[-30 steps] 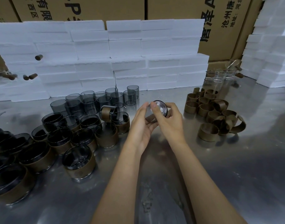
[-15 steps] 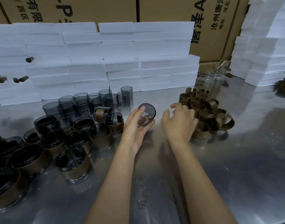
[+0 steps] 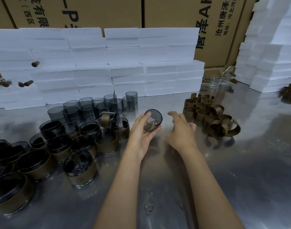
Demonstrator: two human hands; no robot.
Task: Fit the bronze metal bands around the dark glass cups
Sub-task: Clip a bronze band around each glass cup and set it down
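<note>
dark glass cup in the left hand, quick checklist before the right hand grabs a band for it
1. Cup held securely: ok. The left hand grips the dark glass cup off the table, tilted with its mouth facing away from the camera.
2. Cup still bare: cannot tell. Something brown shows through the glass, either a band or a reflection.
3. Right hand free: ok. The right hand is empty, fingers relaxed, between the cup and the bands.
4. Bands available: ok. The pile of bronze bands lies just beyond the right hand.
5. A single band easy to lift: cannot tell. Several at the pile's near edge look tangled together.
</note>
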